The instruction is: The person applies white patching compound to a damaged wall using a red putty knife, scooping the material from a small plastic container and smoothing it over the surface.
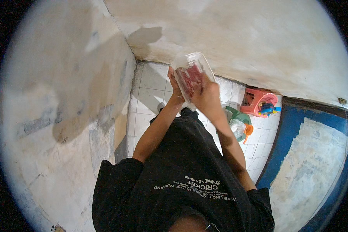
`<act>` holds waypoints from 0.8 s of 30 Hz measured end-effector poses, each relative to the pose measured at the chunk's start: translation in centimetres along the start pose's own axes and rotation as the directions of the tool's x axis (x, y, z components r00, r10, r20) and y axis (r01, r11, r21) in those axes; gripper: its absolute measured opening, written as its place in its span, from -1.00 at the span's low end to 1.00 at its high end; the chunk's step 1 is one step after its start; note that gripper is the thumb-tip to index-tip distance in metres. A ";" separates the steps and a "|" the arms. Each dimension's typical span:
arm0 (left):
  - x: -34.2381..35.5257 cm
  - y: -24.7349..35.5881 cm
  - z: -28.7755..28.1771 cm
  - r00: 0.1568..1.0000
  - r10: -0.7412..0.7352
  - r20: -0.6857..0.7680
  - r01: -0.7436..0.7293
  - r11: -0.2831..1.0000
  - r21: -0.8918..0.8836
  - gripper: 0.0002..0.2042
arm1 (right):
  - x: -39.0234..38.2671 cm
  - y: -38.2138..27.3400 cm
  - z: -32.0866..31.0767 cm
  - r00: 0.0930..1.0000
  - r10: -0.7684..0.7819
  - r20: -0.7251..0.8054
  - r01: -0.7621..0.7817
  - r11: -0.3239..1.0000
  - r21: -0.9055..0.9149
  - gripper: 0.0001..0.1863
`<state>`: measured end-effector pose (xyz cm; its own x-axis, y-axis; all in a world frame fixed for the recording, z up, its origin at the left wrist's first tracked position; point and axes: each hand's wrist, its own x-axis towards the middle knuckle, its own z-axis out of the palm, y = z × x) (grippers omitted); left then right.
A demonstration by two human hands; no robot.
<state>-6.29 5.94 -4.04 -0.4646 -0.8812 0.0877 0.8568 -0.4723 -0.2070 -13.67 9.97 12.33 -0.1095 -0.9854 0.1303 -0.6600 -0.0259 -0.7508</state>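
Note:
A translucent white plastic container (196, 58) is tilted in front of me above the floor, with red, whitish-streaked material (189, 79) inside; I cannot make out what it is. My left hand (175, 87) grips the container's left side, fingers wrapped along it. My right hand (208, 96) reaches over its near right part, fingers curled down into it at the red material; what they hold is hidden.
Stained walls (58, 65) meet at a corner over white floor tiles (147, 83). At right stand a pink stool (251, 101) with a blue-and-yellow object (267, 109), and a green item (234, 113) with a white bag (237, 127) and orange scoop (248, 130), beside a blue, white-patched door-like panel (295, 116).

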 end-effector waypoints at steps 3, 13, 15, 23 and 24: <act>0.4 -1.2 3.7 0.958 0.082 -0.274 -0.004 0.962 0.273 -0.21 | 0.3 1.0 -0.1 1.000 -0.007 0.023 0.008 0.999 -0.043 -0.84; 0.4 -1.5 4.0 0.933 0.110 -0.342 0.026 0.929 0.370 -0.20 | 0.2 1.0 -0.2 0.985 -0.166 -0.035 0.162 0.982 -0.095 -0.79; 0.2 -1.3 3.2 0.939 0.114 -0.326 0.006 0.938 0.346 -0.21 | 0.2 0.6 -0.2 0.982 -0.186 -0.030 0.182 0.978 -0.104 -0.80; 0.0 -1.6 2.5 0.957 0.079 -0.279 0.023 0.939 0.343 -0.23 | -0.5 2.0 0.5 0.998 0.057 0.033 -0.051 0.987 -0.155 -0.88; -0.1 -1.8 2.4 0.952 0.072 -0.296 0.030 0.945 0.324 -0.24 | -0.7 2.1 0.3 0.999 0.031 -0.016 -0.033 0.995 -0.095 -0.88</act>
<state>-7.24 6.78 -1.38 -0.4472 -0.8669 -0.2202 0.8689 -0.4795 0.1230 -14.81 10.53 10.48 -0.1418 -0.9830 0.1170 -0.7235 0.0222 -0.6900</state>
